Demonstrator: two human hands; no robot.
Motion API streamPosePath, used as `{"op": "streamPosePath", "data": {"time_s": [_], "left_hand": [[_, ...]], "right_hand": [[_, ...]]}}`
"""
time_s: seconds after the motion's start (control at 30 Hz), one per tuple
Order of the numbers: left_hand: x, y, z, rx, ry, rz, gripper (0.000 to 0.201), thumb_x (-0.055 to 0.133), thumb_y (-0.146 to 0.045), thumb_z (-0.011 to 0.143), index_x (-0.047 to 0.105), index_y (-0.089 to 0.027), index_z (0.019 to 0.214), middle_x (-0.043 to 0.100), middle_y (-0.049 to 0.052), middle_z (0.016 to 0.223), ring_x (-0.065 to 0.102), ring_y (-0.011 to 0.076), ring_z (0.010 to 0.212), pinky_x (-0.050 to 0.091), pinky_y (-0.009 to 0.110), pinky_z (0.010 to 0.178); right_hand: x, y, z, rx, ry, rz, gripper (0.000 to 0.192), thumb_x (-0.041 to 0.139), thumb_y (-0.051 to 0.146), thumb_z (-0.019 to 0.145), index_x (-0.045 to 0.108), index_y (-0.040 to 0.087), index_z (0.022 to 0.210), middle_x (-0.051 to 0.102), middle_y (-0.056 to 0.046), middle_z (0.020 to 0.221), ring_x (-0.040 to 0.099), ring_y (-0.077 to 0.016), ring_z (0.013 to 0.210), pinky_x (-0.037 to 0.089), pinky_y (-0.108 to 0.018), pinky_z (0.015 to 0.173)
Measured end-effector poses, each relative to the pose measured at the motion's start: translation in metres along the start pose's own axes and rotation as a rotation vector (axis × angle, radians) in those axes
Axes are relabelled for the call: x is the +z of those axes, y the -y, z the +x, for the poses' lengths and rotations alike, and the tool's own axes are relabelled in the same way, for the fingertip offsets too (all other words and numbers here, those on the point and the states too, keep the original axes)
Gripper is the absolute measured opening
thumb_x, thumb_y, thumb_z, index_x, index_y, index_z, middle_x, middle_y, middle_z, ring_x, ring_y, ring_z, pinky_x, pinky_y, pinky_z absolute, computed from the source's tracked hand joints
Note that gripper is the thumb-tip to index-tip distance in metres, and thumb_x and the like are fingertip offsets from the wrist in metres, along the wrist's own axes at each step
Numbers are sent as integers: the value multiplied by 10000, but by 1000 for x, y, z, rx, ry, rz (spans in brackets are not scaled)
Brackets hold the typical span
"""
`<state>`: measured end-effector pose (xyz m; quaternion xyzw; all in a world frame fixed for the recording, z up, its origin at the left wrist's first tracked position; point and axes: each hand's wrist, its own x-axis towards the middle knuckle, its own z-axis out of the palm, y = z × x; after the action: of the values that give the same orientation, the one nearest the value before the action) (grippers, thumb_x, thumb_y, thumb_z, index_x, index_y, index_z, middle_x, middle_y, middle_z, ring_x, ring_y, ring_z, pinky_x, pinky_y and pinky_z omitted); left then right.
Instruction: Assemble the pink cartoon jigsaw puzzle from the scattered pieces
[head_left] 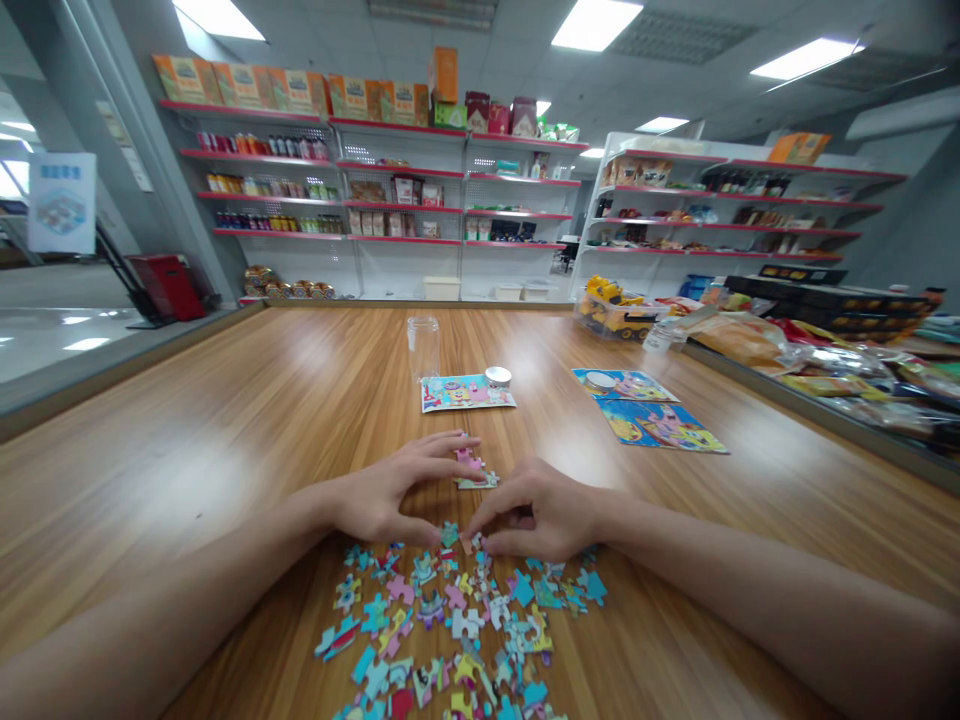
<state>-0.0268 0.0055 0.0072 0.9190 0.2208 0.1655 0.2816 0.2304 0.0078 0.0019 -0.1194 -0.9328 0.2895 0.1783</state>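
Loose jigsaw puzzle pieces [466, 622] lie spread on the wooden table in front of me, in teal, pink, yellow and white. Above them sits a small joined section [478, 481] of pink and pale green pieces. My left hand [386, 487] is open, its fingers stretched over the left side of that section and its thumb beside a teal piece [449, 533]. My right hand [553, 510] has thumb and index finger closed around a small puzzle piece [475, 543] at the top of the pile. Part of that piece is hidden by the fingertips.
Beyond my hands lies a cartoon picture card [461, 393] with a white lid [497, 377] on it and a clear jar [424, 348] behind. Two blue picture sheets [660, 428] rest to the right. A bin of yellow toy vehicles [616, 312] and packaged snacks [750, 340] are farther right.
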Motion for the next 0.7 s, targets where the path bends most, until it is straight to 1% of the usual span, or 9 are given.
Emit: {"op": "streamPosePath", "data": {"time_s": [0.07, 0.13, 0.23, 0.37, 0.43, 0.5, 0.57, 0.63, 0.7], "left_hand": [[-1, -1, -1, -15, 53, 39, 788, 766, -460, 770, 398, -336, 1456, 190, 70, 1597, 163, 376, 1453, 164, 631, 1158], [-1, -1, -1, -27, 75, 68, 841, 788, -489, 743, 382, -340, 1465, 165, 77, 1603, 136, 391, 1456, 152, 653, 1150], [1, 0, 0, -30, 62, 81, 851, 798, -510, 732, 392, -337, 1460, 161, 82, 1604, 138, 391, 1456, 163, 649, 1149], [3, 1, 1, -20, 42, 92, 816, 798, -488, 742, 418, -328, 1446, 194, 79, 1596, 157, 376, 1454, 177, 625, 1157], [5, 2, 1, -9, 6, 60, 714, 757, -453, 798, 448, -319, 1427, 250, 78, 1579, 201, 354, 1447, 199, 598, 1162], [7, 5, 2, -7, -73, -2, 532, 677, -399, 879, 516, -293, 1376, 338, 87, 1537, 287, 317, 1421, 253, 551, 1160], [11, 9, 3, -27, -165, -37, 370, 607, -340, 932, 596, -252, 1291, 422, 104, 1478, 382, 281, 1372, 318, 500, 1142], [14, 13, 5, -47, -222, -10, 301, 605, -300, 932, 642, -221, 1221, 474, 116, 1430, 443, 266, 1327, 360, 471, 1121], [17, 16, 5, -42, -238, 39, 302, 630, -276, 914, 647, -212, 1209, 494, 121, 1407, 466, 264, 1306, 376, 459, 1112]], "right_hand": [[0, 0, 0, -5, 1, 15, 240, 633, 286, 882, 760, 124, 1005, 644, -27, 594, 490, -88, 465, 373, -185, 463], [0, 0, 0, -11, 13, 22, 231, 625, 281, 885, 764, 135, 997, 645, -25, 590, 481, -85, 458, 368, -185, 460], [0, 2, 0, -18, 18, 3, 249, 614, 311, 891, 760, 143, 1003, 628, -14, 580, 476, -87, 456, 361, -187, 460], [1, 4, 1, -17, -6, -73, 281, 606, 340, 903, 745, 145, 1052, 599, 1, 553, 472, -88, 447, 345, -191, 454], [1, 5, 2, -35, 13, -77, 263, 591, 321, 918, 749, 154, 1048, 625, -12, 581, 498, -92, 472, 364, -194, 477], [2, 5, 1, -47, 28, -60, 257, 587, 315, 924, 752, 159, 1043, 636, -18, 594, 516, -95, 492, 378, -196, 496], [3, 5, 1, -34, 17, -45, 270, 604, 333, 914, 747, 152, 1055, 613, -6, 571, 501, -92, 477, 370, -194, 485], [3, 5, 1, -10, -2, -40, 285, 615, 347, 905, 745, 144, 1056, 590, 3, 553, 477, -87, 455, 353, -190, 464], [4, 5, 1, 1, -13, -36, 280, 611, 340, 904, 750, 137, 1037, 591, -1, 556, 471, -85, 450, 346, -186, 453]]}}
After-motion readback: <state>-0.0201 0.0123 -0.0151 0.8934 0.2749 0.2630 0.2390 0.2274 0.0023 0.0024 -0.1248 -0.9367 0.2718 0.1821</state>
